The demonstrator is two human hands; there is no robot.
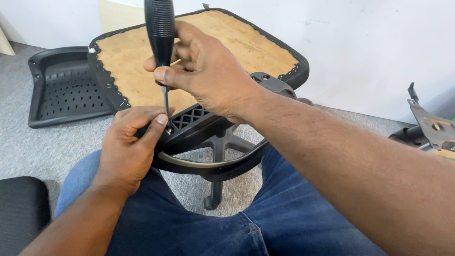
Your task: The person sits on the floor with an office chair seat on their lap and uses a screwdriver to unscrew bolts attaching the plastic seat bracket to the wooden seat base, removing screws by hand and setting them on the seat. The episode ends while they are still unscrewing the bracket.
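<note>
An upturned office chair seat (142, 61) with a bare wooden underside and black stapled edging lies across my lap. My right hand (208, 71) is closed around a black ribbed-handle screwdriver (160, 28), held upright with its shaft pointing down onto a small screw (168, 131). That screw sits in a black plastic armrest bracket (194, 124) at the seat's near edge. My left hand (128, 147) grips the bracket, its thumb and forefinger pinched beside the screwdriver tip.
A black perforated plastic chair panel (61, 87) lies on the grey carpet at left. The star-shaped chair base (220, 151) rests on the floor between my knees. A metal chair mechanism (429, 125) sits at right by the white wall. A black cushion (21, 208) is at bottom left.
</note>
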